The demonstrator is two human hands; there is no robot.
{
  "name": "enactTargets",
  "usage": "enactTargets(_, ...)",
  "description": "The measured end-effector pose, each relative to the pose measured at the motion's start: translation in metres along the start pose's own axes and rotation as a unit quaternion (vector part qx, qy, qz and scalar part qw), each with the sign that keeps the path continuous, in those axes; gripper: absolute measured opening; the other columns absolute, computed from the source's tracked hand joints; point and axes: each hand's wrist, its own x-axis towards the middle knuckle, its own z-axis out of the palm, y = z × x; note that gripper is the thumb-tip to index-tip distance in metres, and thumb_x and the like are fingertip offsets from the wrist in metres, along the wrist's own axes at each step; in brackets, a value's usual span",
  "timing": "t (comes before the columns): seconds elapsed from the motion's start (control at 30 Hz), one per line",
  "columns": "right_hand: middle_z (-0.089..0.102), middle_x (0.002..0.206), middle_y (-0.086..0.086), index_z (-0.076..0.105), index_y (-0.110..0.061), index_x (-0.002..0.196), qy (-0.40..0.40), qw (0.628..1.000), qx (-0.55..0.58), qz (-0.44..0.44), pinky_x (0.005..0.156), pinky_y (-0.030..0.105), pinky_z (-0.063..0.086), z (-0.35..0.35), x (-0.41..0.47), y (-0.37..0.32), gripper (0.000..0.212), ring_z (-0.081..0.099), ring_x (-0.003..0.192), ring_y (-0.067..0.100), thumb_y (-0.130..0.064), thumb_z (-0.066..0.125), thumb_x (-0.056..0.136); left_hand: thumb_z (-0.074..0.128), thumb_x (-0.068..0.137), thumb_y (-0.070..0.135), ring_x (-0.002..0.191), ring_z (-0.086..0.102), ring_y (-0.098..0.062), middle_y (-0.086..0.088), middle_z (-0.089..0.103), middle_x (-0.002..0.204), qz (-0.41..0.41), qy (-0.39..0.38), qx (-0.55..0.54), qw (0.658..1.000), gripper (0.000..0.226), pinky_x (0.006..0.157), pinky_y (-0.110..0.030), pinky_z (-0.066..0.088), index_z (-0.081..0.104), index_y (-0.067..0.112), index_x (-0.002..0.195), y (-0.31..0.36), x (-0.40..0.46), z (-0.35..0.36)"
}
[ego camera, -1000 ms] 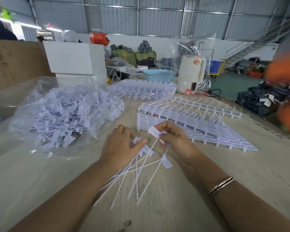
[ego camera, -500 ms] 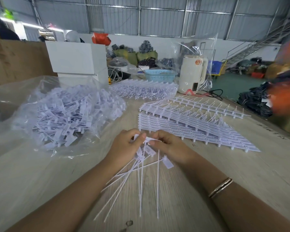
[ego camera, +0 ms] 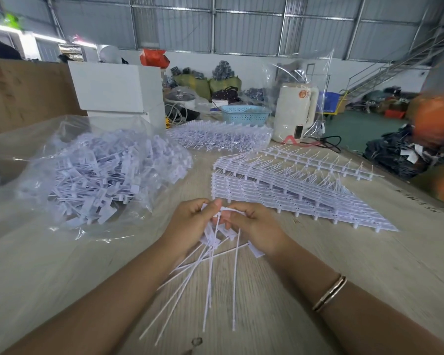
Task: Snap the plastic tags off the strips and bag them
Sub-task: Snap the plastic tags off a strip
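several tags (ego camera: 210,254), tails toward viewer

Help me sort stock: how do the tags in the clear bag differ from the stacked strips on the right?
The tags in the bag lie loose and jumbled; the stacked strips lie flat in neat layers, tags joined in rows. The bag's tags sit under clear film; the strips lie uncovered on the table. Both are white plastic.

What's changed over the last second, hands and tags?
The right hand moved left to meet the left hand, carrying its tag head into the bunch; both now pinch the tags together at the top. The tails swung from fanned out leftward to hanging more nearly straight toward the person. Neither hand let go. The bag, the strips and the table stayed put.
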Motion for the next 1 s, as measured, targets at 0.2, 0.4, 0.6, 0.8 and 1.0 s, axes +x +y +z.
enactTargets(0.2, 0.065, 0.073, 0.007, 0.072, -0.017, 0.078, 0.011, 1.000, 0.010, -0.021, 0.082, 0.048, 0.046, 0.002, 0.003, 0.006, 0.017, 0.060, 0.075, 0.024, -0.017, 0.058, 0.089, 0.060, 0.088, 0.033, 0.053, 0.062, -0.016, -0.010, 0.068, 0.065, -0.050, 0.012, -0.067, 0.996, 0.031, 0.045, -0.020, 0.046, 0.067, 0.009, 0.069, -0.002, 0.001, 0.005)
enactTargets(0.4, 0.065, 0.067, -0.007, 0.071, -0.030, 0.071, 0.017, 0.999, -0.012, -0.044, 0.073, 0.039, 0.044, 0.005, 0.005, 0.005, 0.019, 0.059, 0.068, 0.012, -0.029, 0.057, 0.084, 0.061, 0.084, 0.038, 0.071, 0.067, -0.026, -0.015, 0.071, 0.078, -0.057, -0.005, -0.108, 0.992, 0.029, 0.076, -0.042, 0.051, 0.071, 0.016, 0.069, 0.000, -0.001, 0.005)
enactTargets(0.6, 0.067, 0.070, -0.004, 0.072, -0.025, 0.076, 0.032, 0.997, -0.023, -0.074, 0.073, 0.038, 0.047, 0.005, 0.004, 0.003, 0.019, 0.061, 0.071, 0.012, -0.022, 0.057, 0.087, 0.059, 0.087, 0.037, 0.069, 0.064, -0.026, -0.012, 0.070, 0.074, -0.053, 0.003, -0.116, 0.992, 0.030, 0.073, -0.043, 0.047, 0.069, 0.018, 0.065, 0.005, -0.003, 0.008)
enactTargets(0.8, 0.061, 0.063, -0.011, 0.068, -0.025, 0.075, 0.055, 0.990, -0.064, -0.111, 0.063, 0.019, 0.041, 0.005, 0.000, -0.003, 0.028, 0.055, 0.061, 0.003, -0.007, 0.055, 0.092, 0.057, 0.090, 0.035, 0.074, 0.065, -0.029, -0.016, 0.069, 0.081, -0.068, 0.023, -0.131, 0.989, 0.028, 0.073, -0.043, 0.047, 0.068, 0.015, 0.073, 0.005, -0.003, 0.010)
enactTargets(1.0, 0.053, 0.064, 0.010, 0.069, -0.019, 0.072, 0.104, 0.990, -0.017, -0.089, 0.062, 0.020, 0.038, -0.002, 0.002, -0.004, 0.022, 0.049, 0.062, 0.010, -0.028, 0.056, 0.088, 0.058, 0.088, 0.040, 0.059, 0.060, -0.015, -0.002, 0.065, 0.067, -0.037, 0.073, -0.095, 0.992, 0.034, 0.057, -0.023, 0.048, 0.064, 0.018, 0.064, 0.007, 0.006, -0.001)
